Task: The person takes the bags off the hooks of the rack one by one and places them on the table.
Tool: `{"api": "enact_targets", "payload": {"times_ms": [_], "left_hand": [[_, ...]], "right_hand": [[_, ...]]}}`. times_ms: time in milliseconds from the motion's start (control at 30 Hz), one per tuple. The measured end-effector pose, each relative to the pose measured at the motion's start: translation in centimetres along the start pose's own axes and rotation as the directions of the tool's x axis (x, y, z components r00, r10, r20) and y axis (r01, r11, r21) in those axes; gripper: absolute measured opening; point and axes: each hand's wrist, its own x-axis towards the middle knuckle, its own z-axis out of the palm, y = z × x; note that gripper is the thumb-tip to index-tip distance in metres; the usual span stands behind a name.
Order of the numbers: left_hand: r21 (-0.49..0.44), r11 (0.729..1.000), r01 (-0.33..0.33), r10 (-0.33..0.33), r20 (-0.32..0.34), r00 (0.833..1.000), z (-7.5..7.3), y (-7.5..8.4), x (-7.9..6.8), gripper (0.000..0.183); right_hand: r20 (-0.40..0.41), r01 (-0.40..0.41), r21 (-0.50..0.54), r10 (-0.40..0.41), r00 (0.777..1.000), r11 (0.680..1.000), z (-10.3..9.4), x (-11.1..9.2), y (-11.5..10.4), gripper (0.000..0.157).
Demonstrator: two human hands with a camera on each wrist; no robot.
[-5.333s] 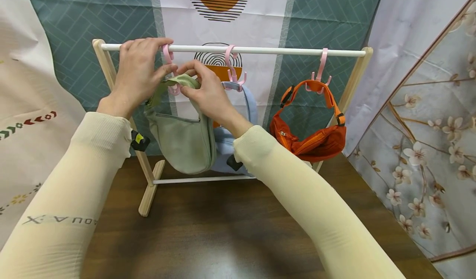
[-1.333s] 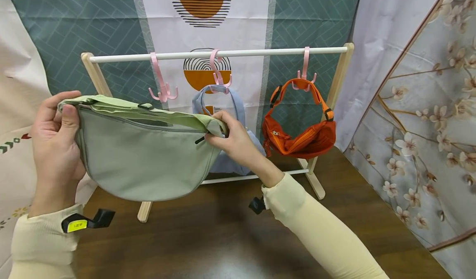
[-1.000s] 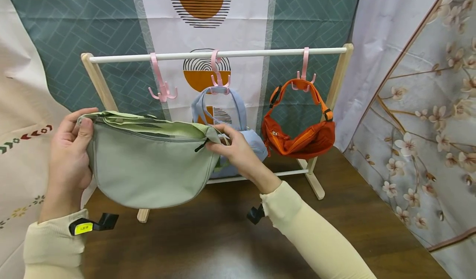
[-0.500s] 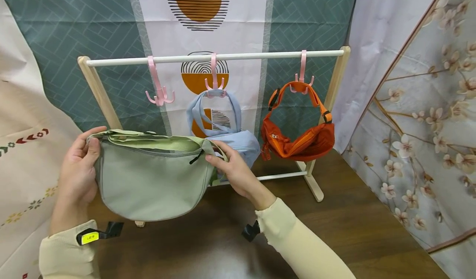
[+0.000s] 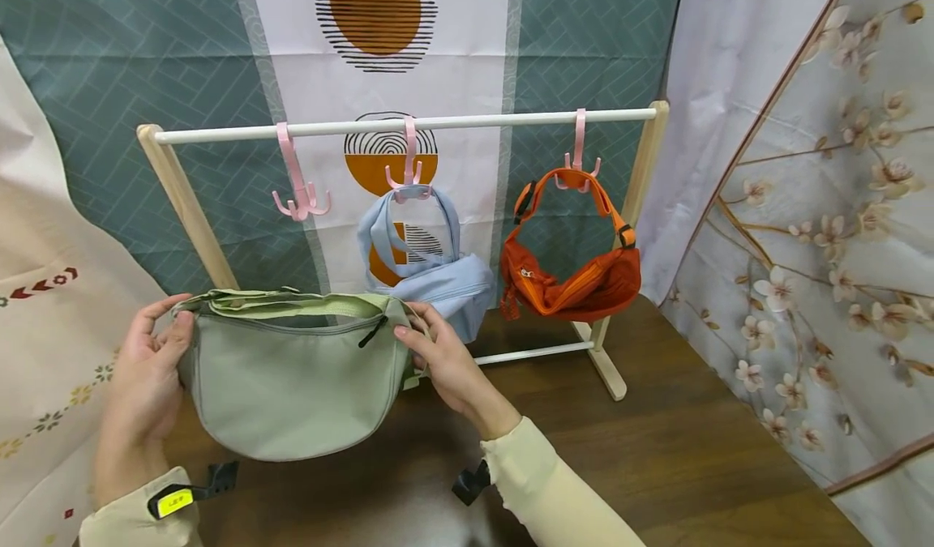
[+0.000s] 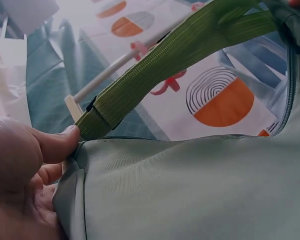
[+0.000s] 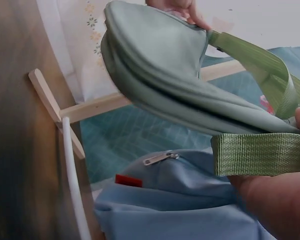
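A sage-green crossbody bag (image 5: pixel 292 385) with a light green webbing strap (image 5: pixel 292 305) is held up in front of the rack in the head view. My left hand (image 5: pixel 146 377) grips its left top corner, thumb in front, where the strap joins. At the right top corner, near a black zipper pull (image 5: pixel 373 331), my right hand (image 5: pixel 448 365) pinches the bag. In the right wrist view a loop of the webbing (image 7: pixel 262 154) lies across the right hand's fingers. The leftmost pink hook (image 5: pixel 297 182) hangs bare on the rail.
A wooden rack (image 5: pixel 186 207) with a white rail (image 5: pixel 496 120) stands on the brown table (image 5: pixel 569 450). From its middle pink hook (image 5: pixel 409 154) hangs a light blue bag (image 5: pixel 452 284); an orange bag (image 5: pixel 584 288) hangs from the right one. Patterned cloths surround the table.
The green bag came off the left hook, where both hands were working at its strap. Both hands then spread to its corners and lowered it. The head view has shifted slightly.
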Motion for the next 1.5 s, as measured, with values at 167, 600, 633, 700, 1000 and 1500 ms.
{"api": "enact_targets", "payload": {"times_ms": [167,600,633,700,1000,1500], "left_hand": [[0.069,0.997,0.020,-0.006,-0.196,0.981,0.3,-0.4,-0.4,0.024],[0.181,0.979,0.096,-0.023,-0.370,0.929,-0.6,-1.1,-0.2,0.028],[0.195,0.977,0.092,-0.020,-0.342,0.940,-1.0,-1.2,-0.3,0.027],[0.238,0.967,0.093,-0.029,-0.261,0.965,-1.8,-1.3,-0.5,0.027],[0.696,0.691,0.197,-0.186,-0.092,0.978,-4.7,-2.2,-1.3,0.033],[0.838,0.470,0.276,-0.382,-0.089,0.920,-8.6,-2.5,-1.5,0.038]], "right_hand": [[0.010,0.004,0.050,-0.004,1.000,0.999,0.3,-0.1,1.3,0.040],[0.011,-0.022,0.116,0.021,1.000,0.993,1.0,-0.5,4.7,0.035],[0.010,-0.025,0.115,0.024,1.000,0.993,1.1,-0.5,4.9,0.034],[0.006,-0.032,0.115,0.032,0.999,0.993,1.2,-0.4,5.3,0.033],[-0.024,-0.105,0.096,0.108,0.994,0.990,1.5,-0.7,7.0,0.031],[-0.027,-0.199,0.040,0.200,0.979,0.979,2.5,-1.1,9.5,0.031]]}}
